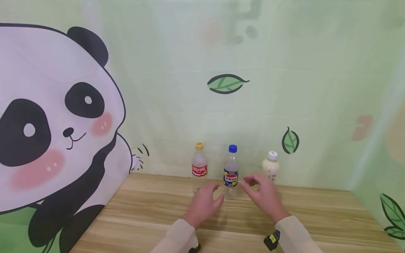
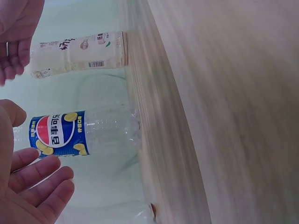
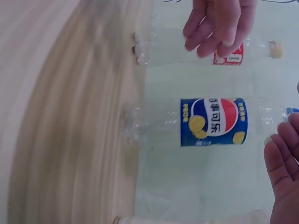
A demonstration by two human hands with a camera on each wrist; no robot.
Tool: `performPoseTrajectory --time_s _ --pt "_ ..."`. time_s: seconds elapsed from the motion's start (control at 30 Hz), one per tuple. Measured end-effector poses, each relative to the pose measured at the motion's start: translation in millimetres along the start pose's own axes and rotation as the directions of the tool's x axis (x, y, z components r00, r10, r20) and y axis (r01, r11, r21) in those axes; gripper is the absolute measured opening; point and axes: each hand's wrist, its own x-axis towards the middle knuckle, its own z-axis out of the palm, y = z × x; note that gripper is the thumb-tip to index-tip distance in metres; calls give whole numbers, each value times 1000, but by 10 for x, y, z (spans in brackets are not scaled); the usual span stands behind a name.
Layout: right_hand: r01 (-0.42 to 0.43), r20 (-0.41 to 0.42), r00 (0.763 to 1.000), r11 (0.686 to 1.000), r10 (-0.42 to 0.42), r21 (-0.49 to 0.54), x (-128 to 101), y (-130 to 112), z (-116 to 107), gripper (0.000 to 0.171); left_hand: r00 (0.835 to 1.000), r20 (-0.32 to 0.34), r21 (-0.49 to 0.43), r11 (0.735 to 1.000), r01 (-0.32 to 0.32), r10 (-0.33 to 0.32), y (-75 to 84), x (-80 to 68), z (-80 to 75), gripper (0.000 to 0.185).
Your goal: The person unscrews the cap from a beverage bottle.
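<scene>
Three plastic bottles stand upright in a row near the back of the table. In the middle is a clear bottle with a blue cap and blue label [image 1: 230, 177]. To its left stands a clear bottle with a yellow cap and red label [image 1: 199, 170]; to its right, a cream-coloured bottle with a white cap [image 1: 271, 164]. My left hand [image 1: 205, 203] is in front of and between the left and middle bottles, fingers loosely bent, holding nothing. My right hand [image 1: 264, 194] hovers beside the middle bottle and partly hides the cream-coloured one; nothing is in its grasp.
The wooden tabletop [image 1: 152, 207] runs back to a pale green fabric backdrop [image 1: 171, 105] printed with leaves and a large panda [image 1: 47, 80]. The backdrop also rises along the table's left and right sides. A wrist camera [image 1: 272, 240] sits at the right sleeve.
</scene>
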Motion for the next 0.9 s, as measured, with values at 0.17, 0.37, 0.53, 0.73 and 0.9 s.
performPoseTrajectory --time_s 0.17,0.37,0.53,0.73,0.9 --pt "-14 -8 1000 997 14 70 114 -89 6 25 1000 -11 -29 999 26 -26 18 50 66 44" --pt "-12 -66 998 995 19 97 267 -139 50 31 997 -47 -11 999 52 -53 55 98 137 48" --pt "-44 -73 996 992 52 115 361 -195 37 36 994 -57 -38 995 90 -92 113 151 197 53" --pt "-66 -100 992 985 83 160 455 -199 53 40 991 -62 -73 991 113 -117 165 201 233 59" --pt "-89 -107 988 977 111 193 506 -200 72 47 989 -31 -102 985 140 -144 167 258 280 63"
